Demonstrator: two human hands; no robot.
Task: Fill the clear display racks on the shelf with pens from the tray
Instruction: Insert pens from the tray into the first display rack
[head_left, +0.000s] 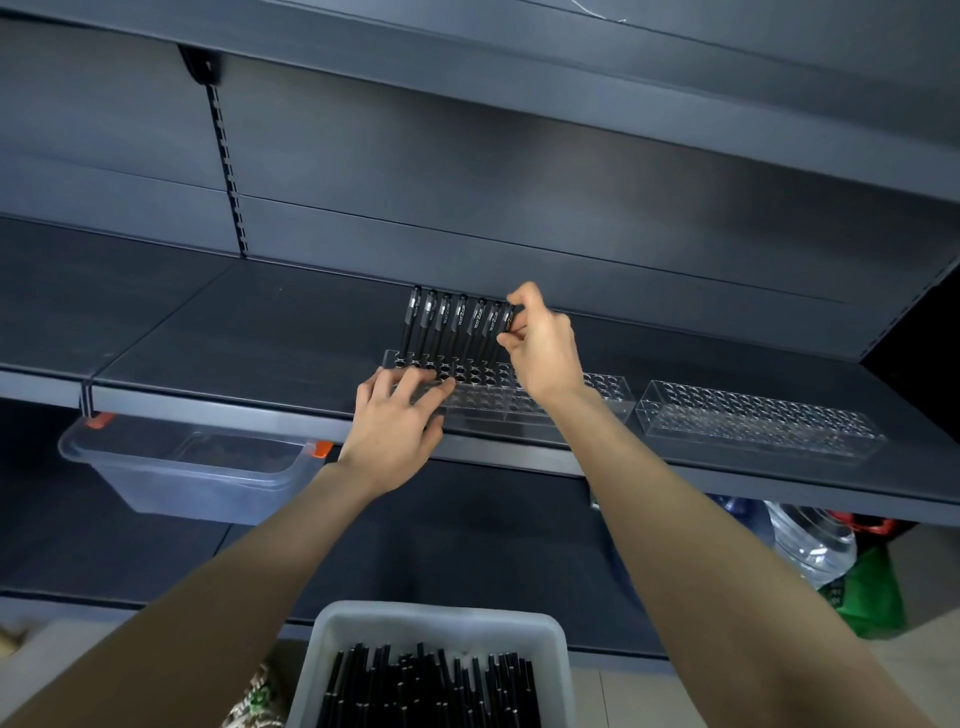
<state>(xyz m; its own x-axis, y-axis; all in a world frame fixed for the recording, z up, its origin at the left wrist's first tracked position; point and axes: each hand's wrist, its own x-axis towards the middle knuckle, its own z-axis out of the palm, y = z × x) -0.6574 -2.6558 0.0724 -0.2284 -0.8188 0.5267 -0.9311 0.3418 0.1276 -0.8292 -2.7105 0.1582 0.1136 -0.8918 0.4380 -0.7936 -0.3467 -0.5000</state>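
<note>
One clear plastic bin (197, 467) with orange latches sits at far left on the lower level, under the dark shelf (260, 332). Two bare arms reach up to that shelf. The left hand (400, 421) lies on the front left corner of the first of two clear display racks (483, 397), its grip wide, fingers spread flat and holding nothing. Six black pens (444, 327) stand upright in a line in this rack's back row. A seventh pen (508, 319) stands at the right end of the line, and the right hand (540, 343) has its grip narrowed on it, pinching near the top. The second rack (758, 421) lies just beside the first, to its right. Below, centre, one pale tray (332, 629) holds many loose black pens (431, 686). One large water bottle (810, 545) and one green bag (872, 597) sit lower right.
</note>
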